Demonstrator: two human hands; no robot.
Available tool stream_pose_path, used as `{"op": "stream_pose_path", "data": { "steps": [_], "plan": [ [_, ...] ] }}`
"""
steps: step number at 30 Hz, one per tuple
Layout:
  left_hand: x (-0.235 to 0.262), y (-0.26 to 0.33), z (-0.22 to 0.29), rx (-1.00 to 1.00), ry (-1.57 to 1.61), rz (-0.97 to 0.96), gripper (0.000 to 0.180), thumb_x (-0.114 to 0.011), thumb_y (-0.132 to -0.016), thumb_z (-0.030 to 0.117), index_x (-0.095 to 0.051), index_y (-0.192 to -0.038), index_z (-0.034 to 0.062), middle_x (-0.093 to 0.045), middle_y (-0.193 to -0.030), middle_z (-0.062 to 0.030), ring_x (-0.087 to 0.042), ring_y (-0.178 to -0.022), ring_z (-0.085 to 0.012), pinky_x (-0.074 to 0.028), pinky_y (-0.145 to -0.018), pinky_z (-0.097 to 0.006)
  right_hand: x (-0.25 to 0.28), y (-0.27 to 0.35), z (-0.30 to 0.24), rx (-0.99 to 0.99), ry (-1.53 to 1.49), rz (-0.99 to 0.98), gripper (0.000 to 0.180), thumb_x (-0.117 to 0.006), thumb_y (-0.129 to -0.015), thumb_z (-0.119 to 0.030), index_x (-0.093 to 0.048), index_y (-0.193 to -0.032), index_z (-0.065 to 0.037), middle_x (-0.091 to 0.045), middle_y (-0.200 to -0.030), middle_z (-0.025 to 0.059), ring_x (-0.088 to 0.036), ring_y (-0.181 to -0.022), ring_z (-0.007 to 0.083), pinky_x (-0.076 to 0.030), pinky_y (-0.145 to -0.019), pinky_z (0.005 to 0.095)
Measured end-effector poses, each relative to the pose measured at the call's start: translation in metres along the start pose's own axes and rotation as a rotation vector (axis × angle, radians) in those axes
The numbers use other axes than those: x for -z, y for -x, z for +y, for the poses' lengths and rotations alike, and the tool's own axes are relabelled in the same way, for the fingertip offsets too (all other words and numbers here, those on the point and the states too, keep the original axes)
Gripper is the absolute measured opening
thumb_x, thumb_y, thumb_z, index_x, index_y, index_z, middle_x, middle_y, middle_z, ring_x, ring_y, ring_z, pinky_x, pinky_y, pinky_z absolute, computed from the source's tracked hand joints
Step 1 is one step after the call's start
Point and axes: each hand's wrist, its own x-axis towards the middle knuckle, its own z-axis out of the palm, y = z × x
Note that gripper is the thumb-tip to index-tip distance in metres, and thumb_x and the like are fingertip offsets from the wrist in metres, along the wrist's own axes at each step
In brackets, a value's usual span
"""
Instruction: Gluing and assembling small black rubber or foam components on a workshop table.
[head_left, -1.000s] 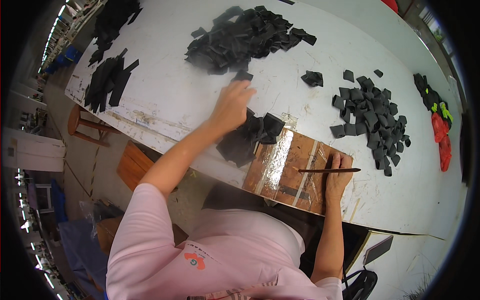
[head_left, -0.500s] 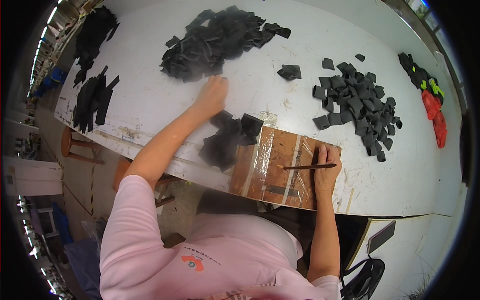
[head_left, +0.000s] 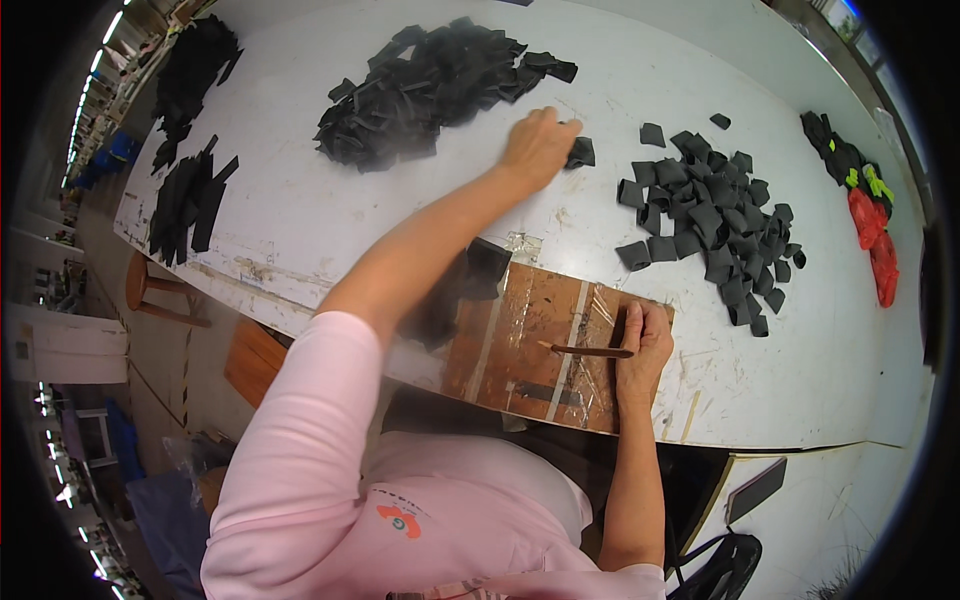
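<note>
My left hand [head_left: 540, 148] reaches out over the white table, fingers curled at a small clump of black fabric pieces [head_left: 580, 152]; the hand covers part of the clump. My right hand [head_left: 645, 350] rests at the right edge of a brown board [head_left: 490, 385] banded with clear tape. Held in its fingers is a brown pencil [head_left: 590, 351], its pale tip pointing left over the board. More black fabric pieces [head_left: 487, 268] lie at the board's left edge, partly hidden by my left forearm.
A large heap of black fabric pieces [head_left: 430, 95] lies at the far side. Folded black pieces [head_left: 715, 205] are scattered in a pile to the right. Black strips [head_left: 185, 205] lie at the left. A red plastic bag [head_left: 872, 240] sits along the right wall.
My left hand has moved right, from the near edge of the large heap to the small clump. My right hand stays by the board's right edge with the pencil, now slightly tilted.
</note>
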Motion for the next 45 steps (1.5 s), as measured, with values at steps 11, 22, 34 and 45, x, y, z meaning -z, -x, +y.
{"op": "stream_pose_path", "data": {
  "steps": [11, 22, 34, 45],
  "plan": [
    [-0.046, 0.001, 0.011, -0.105, -0.089, -0.208, 0.011, -0.053, -0.067, 0.001, -0.059, -0.072, -0.0063, -0.055, -0.081, -0.0217, -0.057, -0.077, -0.0330, -0.048, -0.069, -0.037, -0.001, 0.002, 0.003, 0.029, -0.038, 0.031, 0.022, -0.049, -0.087, -0.015, -0.051, -0.075, 0.003, -0.048, -0.065, 0.0080, -0.042, -0.061, 0.0152, -0.038, -0.059, 0.0264],
    [0.103, 0.078, 0.020, -0.164, 0.034, -0.363, 0.004, -0.054, -0.066, 0.000, -0.055, -0.069, -0.0015, -0.051, -0.068, -0.0171, -0.054, -0.069, -0.0348, -0.045, -0.062, -0.040, 0.001, 0.000, 0.008, 0.000, 0.013, 0.010, 0.018, -0.049, -0.085, -0.014, -0.055, -0.080, 0.001, -0.054, -0.075, 0.0156, -0.052, -0.068, 0.0308, -0.042, -0.064, 0.0340],
    [0.167, 0.170, 0.071, 0.637, 0.895, -0.146, 0.013, -0.052, -0.079, -0.003, -0.057, -0.091, 0.0006, -0.058, -0.072, -0.0003, -0.049, -0.059, -0.0008, -0.040, -0.050, -0.016, 0.014, 0.044, -0.029, 0.106, -0.148, 0.199, 0.013, -0.050, -0.084, -0.010, -0.055, -0.078, 0.001, -0.050, -0.064, 0.0061, -0.047, -0.059, 0.0122, -0.038, -0.055, 0.0255],
    [0.159, 0.191, 0.136, 0.851, 1.751, -0.274, 0.026, -0.057, -0.077, 0.003, -0.049, -0.102, -0.0034, -0.060, -0.079, -0.0076, -0.056, -0.063, -0.0098, -0.045, -0.055, -0.020, 0.029, 0.076, -0.092, -0.681, -1.341, -0.415, 0.016, -0.054, -0.085, -0.015, -0.056, -0.087, 0.000, -0.061, -0.077, 0.0069, -0.057, -0.066, 0.0097, -0.046, -0.063, 0.0220]
  ]
}}
